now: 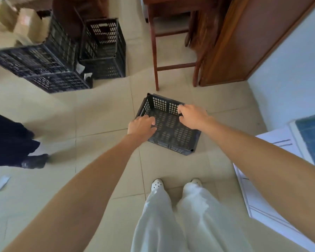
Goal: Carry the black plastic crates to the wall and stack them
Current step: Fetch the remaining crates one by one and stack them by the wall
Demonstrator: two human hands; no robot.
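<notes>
Both hands are gripping the crate (168, 124) from above: left hand (141, 125) is curling over its left rim, right hand (194, 116) closing on the far-right rim. Crate is sitting between and below them on floor (102, 115).

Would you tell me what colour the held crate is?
Black, with perforated grid walls; the crate shows best in the head view.
</notes>
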